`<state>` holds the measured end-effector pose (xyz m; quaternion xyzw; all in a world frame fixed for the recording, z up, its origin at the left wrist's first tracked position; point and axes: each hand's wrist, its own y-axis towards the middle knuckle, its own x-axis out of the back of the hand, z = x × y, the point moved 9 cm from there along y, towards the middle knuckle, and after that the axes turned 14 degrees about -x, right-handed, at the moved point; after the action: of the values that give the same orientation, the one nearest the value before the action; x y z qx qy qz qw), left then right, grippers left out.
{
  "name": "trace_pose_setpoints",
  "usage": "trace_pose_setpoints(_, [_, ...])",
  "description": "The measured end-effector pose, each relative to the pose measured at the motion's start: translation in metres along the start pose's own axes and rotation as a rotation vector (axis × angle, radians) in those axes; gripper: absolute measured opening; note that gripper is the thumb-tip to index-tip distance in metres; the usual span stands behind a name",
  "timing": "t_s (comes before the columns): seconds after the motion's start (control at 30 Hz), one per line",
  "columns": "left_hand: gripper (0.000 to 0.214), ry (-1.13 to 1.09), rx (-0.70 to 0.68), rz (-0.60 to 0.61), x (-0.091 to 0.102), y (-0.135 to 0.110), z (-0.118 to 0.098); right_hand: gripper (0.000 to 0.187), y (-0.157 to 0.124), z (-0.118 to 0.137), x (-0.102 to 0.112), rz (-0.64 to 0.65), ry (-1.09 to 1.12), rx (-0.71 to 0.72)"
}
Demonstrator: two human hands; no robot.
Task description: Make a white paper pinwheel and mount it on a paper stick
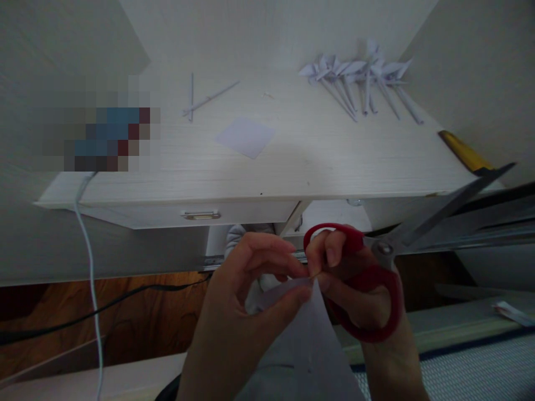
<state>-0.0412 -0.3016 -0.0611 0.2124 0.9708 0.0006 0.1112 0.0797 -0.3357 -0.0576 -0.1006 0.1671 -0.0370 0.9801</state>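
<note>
My left hand [246, 289] pinches the top corner of a white sheet of paper [317, 345] that hangs down toward my lap. My right hand [355, 289] meets it at the same corner, fingertips pinching the paper, while red-handled scissors [376, 278] hang on its fingers. The scissor blades [451, 206] are closed and point up to the right, away from the paper. Both hands are below the front edge of a pale wooden desk [292, 178].
On the desk lie a square of white paper [246, 136], two thin rolled paper sticks [204, 100] and a cluster of several folded paper flowers on stems [359, 81]. A yellow object [463, 150] sits at the right edge. A white cable [90, 267] and a black cable [104, 306] hang at left.
</note>
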Motion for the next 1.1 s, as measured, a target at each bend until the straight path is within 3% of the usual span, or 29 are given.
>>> trace_pose_setpoints(0.33, [0.032,0.169,-0.071,0.002,0.004,0.004,-0.005,0.021,-0.01,0.002,-0.001,-0.15,-0.081,-0.039])
trace_pose_setpoints(0.87, [0.027,-0.222,0.093,0.088,-0.011,0.0,0.009,0.022,0.001,-0.007,-0.007,0.115,0.184,-0.09])
trace_pose_setpoints(1.1, [0.03,-0.133,0.061,0.032,-0.005,-0.001,0.008,0.022,-0.004,-0.006,-0.002,0.03,0.062,-0.024])
